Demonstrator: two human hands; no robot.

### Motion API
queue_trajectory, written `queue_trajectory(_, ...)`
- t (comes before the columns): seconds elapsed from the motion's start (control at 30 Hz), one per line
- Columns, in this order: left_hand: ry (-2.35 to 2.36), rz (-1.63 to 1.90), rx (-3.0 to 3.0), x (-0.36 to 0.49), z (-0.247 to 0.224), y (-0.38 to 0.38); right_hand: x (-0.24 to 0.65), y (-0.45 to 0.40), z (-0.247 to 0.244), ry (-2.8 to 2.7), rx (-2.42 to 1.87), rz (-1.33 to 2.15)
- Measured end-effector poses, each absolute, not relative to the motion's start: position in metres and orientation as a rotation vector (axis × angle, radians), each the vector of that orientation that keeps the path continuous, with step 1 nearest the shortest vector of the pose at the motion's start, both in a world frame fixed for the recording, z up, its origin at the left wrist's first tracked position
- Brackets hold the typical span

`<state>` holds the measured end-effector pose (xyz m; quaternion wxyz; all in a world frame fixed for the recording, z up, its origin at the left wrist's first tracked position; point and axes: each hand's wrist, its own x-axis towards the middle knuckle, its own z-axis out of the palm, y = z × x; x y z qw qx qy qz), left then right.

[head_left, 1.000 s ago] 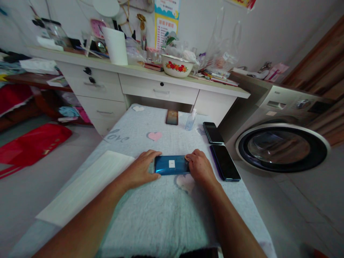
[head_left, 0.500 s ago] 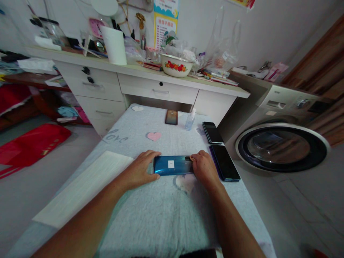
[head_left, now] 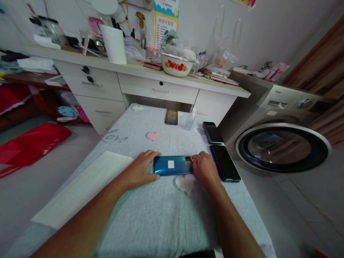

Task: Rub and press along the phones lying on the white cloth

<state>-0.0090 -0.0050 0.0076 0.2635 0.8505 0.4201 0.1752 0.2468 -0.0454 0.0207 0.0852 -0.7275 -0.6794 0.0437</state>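
Note:
A blue phone (head_left: 163, 166) lies back up on the cloth-covered table (head_left: 158, 218), with a small white label on it. My left hand (head_left: 142, 170) grips its left end between thumb and fingers. At the right end, beside the dark camera area, my right hand (head_left: 204, 166) has its fingers closed on something small and brownish, pressed against the phone; most of it is hidden. Just right of that hand lies a dark phone (head_left: 227, 164), with another dark phone (head_left: 213, 132) beyond it.
A clear spray bottle (head_left: 190, 121) and a blurred dark card-like item (head_left: 171, 117) are at the table's far side. A pale strip (head_left: 83, 190) lies at the left. Beyond stand a white desk (head_left: 161, 89) and, at the right, a washing machine (head_left: 276, 143).

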Motion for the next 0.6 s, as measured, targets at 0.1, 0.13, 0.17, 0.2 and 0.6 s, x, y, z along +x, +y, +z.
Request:
queue_trajectory(0.1, 1.132, 0.452, 2.299, -0.009, 0.007, -0.004, 0.244, -0.046, 0.022, -2.073, -2.134, 0.146)
queue_trajectory(0.13, 1.128, 0.449, 2.299, -0.009, 0.007, -0.004, 0.243, -0.047, 0.022, -2.087, -2.12, 0.148)
queue_trajectory(0.17, 1.124, 0.449, 2.298, -0.009, 0.006, -0.004, 0.241, -0.047, 0.022, -2.098, -2.106, 0.147)
queue_trajectory(0.2, 1.119, 0.452, 2.297, -0.009, 0.006, -0.004, 0.24, -0.048, 0.022, -2.106, -2.094, 0.147)
queue_trajectory(0.6, 1.095, 0.49, 2.294, -0.009, 0.002, -0.003, 0.225, -0.05, 0.015, -2.177, -1.836, 0.217)
